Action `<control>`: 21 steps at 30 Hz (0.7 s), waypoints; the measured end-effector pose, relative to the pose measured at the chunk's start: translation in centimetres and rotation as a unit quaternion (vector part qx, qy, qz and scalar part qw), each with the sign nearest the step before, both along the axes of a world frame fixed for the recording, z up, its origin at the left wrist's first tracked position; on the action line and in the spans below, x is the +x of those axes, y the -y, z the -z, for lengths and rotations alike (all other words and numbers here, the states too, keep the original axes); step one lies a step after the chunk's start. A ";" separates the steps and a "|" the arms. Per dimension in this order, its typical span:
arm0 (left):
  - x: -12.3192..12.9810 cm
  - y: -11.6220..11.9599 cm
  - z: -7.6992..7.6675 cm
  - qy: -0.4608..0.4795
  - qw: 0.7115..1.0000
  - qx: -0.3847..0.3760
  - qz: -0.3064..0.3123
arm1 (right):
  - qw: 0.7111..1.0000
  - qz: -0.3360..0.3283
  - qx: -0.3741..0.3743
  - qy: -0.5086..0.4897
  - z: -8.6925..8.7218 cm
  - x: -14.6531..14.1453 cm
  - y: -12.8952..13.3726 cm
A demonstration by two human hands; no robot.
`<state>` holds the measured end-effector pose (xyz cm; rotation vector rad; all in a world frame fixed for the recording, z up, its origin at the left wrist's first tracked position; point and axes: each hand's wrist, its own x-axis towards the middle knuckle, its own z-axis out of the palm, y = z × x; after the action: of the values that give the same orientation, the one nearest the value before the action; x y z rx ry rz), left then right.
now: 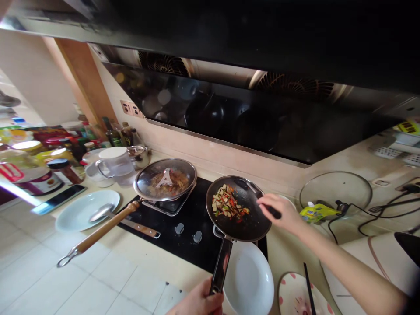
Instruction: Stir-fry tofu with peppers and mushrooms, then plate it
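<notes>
Left-hand [200, 299] grip closes round the smooth black handle [223, 260] of a round dark pan [251, 221], at its 7 o'clock. Right-hand [284, 212] grip pinches a dark-handled utensil [274, 212], pan's 3 o'clock. Diced pale-and-red food [229, 203] heaps inside at 9. Glossy white plate [251, 275] at 5; glass-lidded pan [152, 186], wooden handle [106, 226], at 10.

At near left I see pale floor tiles [98, 286]; a cream counter [282, 249] runs along the light wall [197, 148], a dark range hood [226, 124] slants above, and a brown post [76, 74] stands far left.
</notes>
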<state>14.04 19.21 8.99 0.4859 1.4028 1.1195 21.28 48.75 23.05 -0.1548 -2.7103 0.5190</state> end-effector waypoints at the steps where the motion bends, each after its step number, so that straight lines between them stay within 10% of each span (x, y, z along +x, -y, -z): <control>1: 0.1 0.0 0.1 0.005 1.000 0.003 0.000 | 0.998 -0.045 0.043 0.019 0.6 0.2 0.8; 5: 0.6 -0.1 0.7 0.073 0.997 0.002 -0.020 | 0.983 -0.129 0.101 0.081 0.5 1.4 2.6; 11: 0.8 0.0 1.3 0.114 0.993 0.015 -0.028 | 0.993 -0.116 -0.022 0.022 -7.4 1.1 5.3; 16: 0.6 0.6 1.2 0.100 0.995 0.014 -0.024 | 0.993 -0.050 -0.103 0.021 -8.3 -1.7 6.5; 21: 0.5 0.3 0.4 0.101 0.995 0.008 -0.003 | 0.968 0.171 -0.178 0.037 -8.3 -0.8 0.6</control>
<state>14.59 18.94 8.54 0.3693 1.2198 1.1521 20.52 48.11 31.31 -0.7354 -2.5529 0.8989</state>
